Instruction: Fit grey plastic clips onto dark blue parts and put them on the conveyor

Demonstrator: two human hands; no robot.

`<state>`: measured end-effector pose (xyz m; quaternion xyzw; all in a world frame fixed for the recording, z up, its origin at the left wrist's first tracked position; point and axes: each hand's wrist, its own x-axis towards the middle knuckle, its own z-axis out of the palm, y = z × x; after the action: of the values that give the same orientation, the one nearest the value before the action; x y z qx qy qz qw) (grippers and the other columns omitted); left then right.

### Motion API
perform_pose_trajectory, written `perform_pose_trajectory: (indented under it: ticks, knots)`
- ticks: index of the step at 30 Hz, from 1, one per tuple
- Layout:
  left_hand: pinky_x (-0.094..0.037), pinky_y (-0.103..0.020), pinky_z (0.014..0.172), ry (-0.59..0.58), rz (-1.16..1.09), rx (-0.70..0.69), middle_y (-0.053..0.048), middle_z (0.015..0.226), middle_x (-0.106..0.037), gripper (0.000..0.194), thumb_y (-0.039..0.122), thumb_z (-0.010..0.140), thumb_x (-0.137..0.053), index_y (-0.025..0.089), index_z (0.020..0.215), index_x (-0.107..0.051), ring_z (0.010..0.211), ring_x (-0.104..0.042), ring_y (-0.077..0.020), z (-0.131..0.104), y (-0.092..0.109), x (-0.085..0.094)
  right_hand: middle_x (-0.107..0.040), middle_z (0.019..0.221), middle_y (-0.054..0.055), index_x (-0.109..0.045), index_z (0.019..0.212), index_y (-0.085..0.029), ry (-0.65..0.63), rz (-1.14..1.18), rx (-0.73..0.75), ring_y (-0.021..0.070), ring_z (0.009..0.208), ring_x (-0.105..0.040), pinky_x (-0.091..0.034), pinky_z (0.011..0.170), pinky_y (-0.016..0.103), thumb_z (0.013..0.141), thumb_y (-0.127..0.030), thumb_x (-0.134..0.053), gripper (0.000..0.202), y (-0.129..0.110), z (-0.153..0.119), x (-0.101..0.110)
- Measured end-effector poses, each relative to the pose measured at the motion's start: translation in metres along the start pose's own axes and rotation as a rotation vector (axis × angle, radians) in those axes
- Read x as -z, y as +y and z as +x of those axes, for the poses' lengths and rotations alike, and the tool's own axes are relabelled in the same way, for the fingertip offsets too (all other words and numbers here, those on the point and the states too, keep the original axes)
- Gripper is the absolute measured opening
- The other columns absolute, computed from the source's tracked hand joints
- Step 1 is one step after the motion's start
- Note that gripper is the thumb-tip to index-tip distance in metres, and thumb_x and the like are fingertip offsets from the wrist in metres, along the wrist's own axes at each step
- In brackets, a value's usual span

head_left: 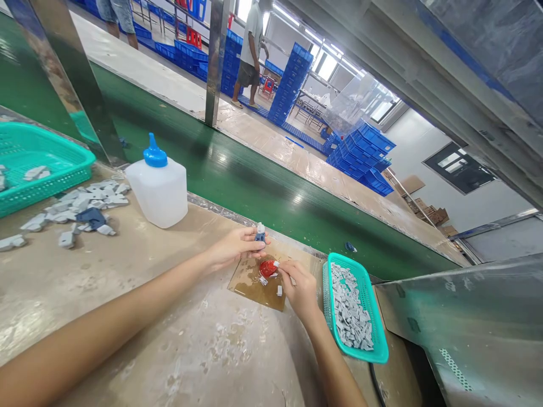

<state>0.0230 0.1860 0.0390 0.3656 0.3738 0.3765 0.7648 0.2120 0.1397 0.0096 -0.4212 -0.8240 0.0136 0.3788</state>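
Near the middle of the bench, my left hand [240, 246] is closed on a small dark blue plastic part with a light grey piece on top [260, 233]. My right hand [299, 285] pinches a small light grey plastic piece [276, 264] at the edge of a glossy red blob [267, 268]. The blob sits on a wet brown sheet [250, 285], and a few loose grey pieces [279, 290] lie around it. Just right of my right hand stands a teal basket [384, 345] full of small grey pieces [350, 305].
A white squeeze bottle [159, 189] with a blue cap stands left. Grey parts [80, 206] lie piled beside another teal basket [51, 186]. Beyond runs a green conveyor belt [237, 169] carrying a small blue part [350, 247]. A metal post [216, 68] rises there; a person [250, 53] stands behind.
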Motion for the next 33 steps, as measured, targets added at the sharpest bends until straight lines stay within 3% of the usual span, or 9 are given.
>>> perform_pose_trajectory:
  ticks: [2, 5, 10, 15, 18, 23, 33]
  knots:
    - [-0.046, -0.028, 0.074, 0.001, 0.035, -0.03, -0.001, 0.087, -0.059, 0.022, 0.015, 0.063, -0.067, 0.014, 0.083, -0.059, 0.061, -0.055, -0.0075, 0.0, 0.0, 0.001, -0.062, 0.074, 0.006, -0.062, 0.08, -0.016, -0.003, 0.007, 0.011, 0.0155, 0.07, -0.059, -0.05, 0.062, 0.025, 0.085, -0.012, -0.043, 0.02, -0.003, 0.003, 0.004]
    - [-0.045, -0.029, 0.082, -0.002, -0.022, -0.064, -0.002, 0.089, -0.061, 0.021, 0.013, 0.064, -0.065, 0.014, 0.085, -0.06, 0.074, -0.06, -0.0116, 0.001, -0.001, 0.001, -0.062, 0.073, 0.007, -0.062, 0.078, -0.014, -0.014, 0.012, 0.007, 0.0157, 0.069, -0.059, -0.05, 0.062, 0.025, 0.084, -0.011, -0.043, 0.02, -0.007, 0.006, 0.008]
    - [-0.041, -0.03, 0.092, -0.04, -0.117, -0.001, -0.005, 0.091, -0.062, 0.022, 0.01, 0.069, -0.061, 0.014, 0.09, -0.058, 0.087, -0.062, -0.0163, -0.001, 0.0, -0.002, -0.063, 0.071, 0.006, -0.062, 0.074, -0.015, -0.068, 0.05, -0.059, 0.0155, 0.064, -0.058, -0.048, 0.058, 0.025, 0.082, -0.012, -0.046, 0.019, -0.009, 0.01, 0.013]
    - [-0.045, -0.031, 0.083, -0.064, -0.043, 0.027, -0.003, 0.082, -0.063, 0.029, 0.013, 0.059, -0.071, 0.015, 0.083, -0.055, 0.08, -0.063, -0.016, -0.005, -0.002, -0.005, -0.064, 0.075, 0.004, -0.064, 0.077, -0.018, 0.13, 0.182, -0.252, 0.0159, 0.07, -0.059, -0.048, 0.063, 0.027, 0.079, -0.016, -0.054, 0.01, -0.014, 0.019, 0.017]
    - [-0.045, -0.028, 0.074, -0.062, 0.013, -0.002, -0.001, 0.079, -0.063, 0.03, 0.017, 0.055, -0.074, 0.015, 0.079, -0.056, 0.073, -0.061, -0.0131, -0.005, -0.004, -0.007, -0.064, 0.076, 0.004, -0.065, 0.078, -0.019, 0.15, 0.294, -0.315, 0.0166, 0.072, -0.059, -0.048, 0.065, 0.028, 0.076, -0.017, -0.057, 0.009, -0.018, 0.024, 0.017]
    - [-0.042, -0.025, 0.066, -0.051, 0.027, -0.051, 0.0, 0.076, -0.063, 0.033, 0.025, 0.051, -0.076, 0.015, 0.075, -0.056, 0.07, -0.058, -0.0115, -0.004, -0.008, -0.007, -0.064, 0.075, 0.004, -0.066, 0.078, -0.019, 0.141, 0.353, -0.291, 0.0152, 0.071, -0.059, -0.048, 0.063, 0.026, 0.075, -0.015, -0.057, 0.011, -0.025, 0.031, 0.014]
    - [-0.044, -0.024, 0.066, -0.045, -0.004, -0.076, 0.002, 0.072, -0.063, 0.03, 0.022, 0.049, -0.076, 0.015, 0.069, -0.056, 0.066, -0.058, -0.0106, -0.005, -0.012, -0.011, -0.062, 0.079, 0.004, -0.066, 0.078, -0.019, 0.095, 0.297, -0.196, 0.0145, 0.073, -0.059, -0.049, 0.064, 0.025, 0.076, -0.012, -0.055, 0.013, -0.031, 0.032, 0.012]
